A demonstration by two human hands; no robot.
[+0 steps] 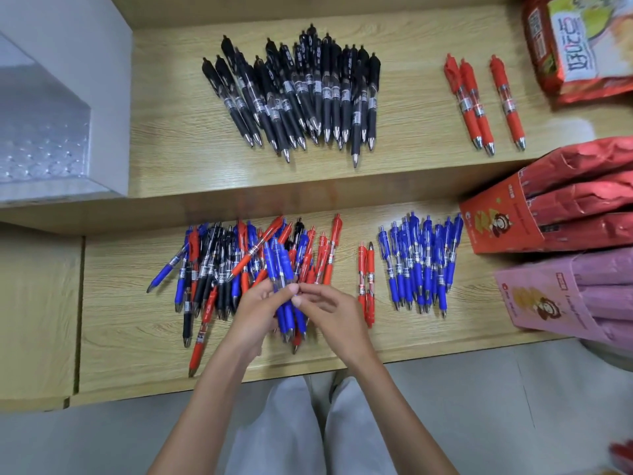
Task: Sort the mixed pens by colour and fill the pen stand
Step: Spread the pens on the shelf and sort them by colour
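A bundle of blue pens point(279, 265) stands tips-down in the left hand point(255, 313), whose fingers point(270, 296) curl round the barrels; the right hand point(330, 315) meets it from the side, thumb and forefinger pinching the bundle's middle, though we cannot tell whether they grip one pen or steady the whole bunch.

We judge the step to be gathering blues out of the mixed pile point(212, 265), which lies just beyond and left of the fingers, with red, blue and black tangled together; sorting looks well along but unfinished, and the stand is not yet filled. The next move likely calls for carrying the bundle to the sorted blue pile point(421, 265), right of the fingers, past two red pens point(365, 282) just beside the right hand, and laying it down without scattering its neighbours.

Far beyond the fingers, on a higher shelf, lies the black pile point(301, 90); beyond and to the right lie three red pens point(483, 101). Far left of the fingers, a clear box with rows of dimples point(44, 138) is probably the pen stand; we see no pens in it.

Right of the fingers stand a red carton point(500, 228) and a pink carton point(537, 299), each printed with a cartoon figure; beyond them lies a snack bag point(579, 46) with large characters we cannot read; the pens' barrel labels are too blurred to read.
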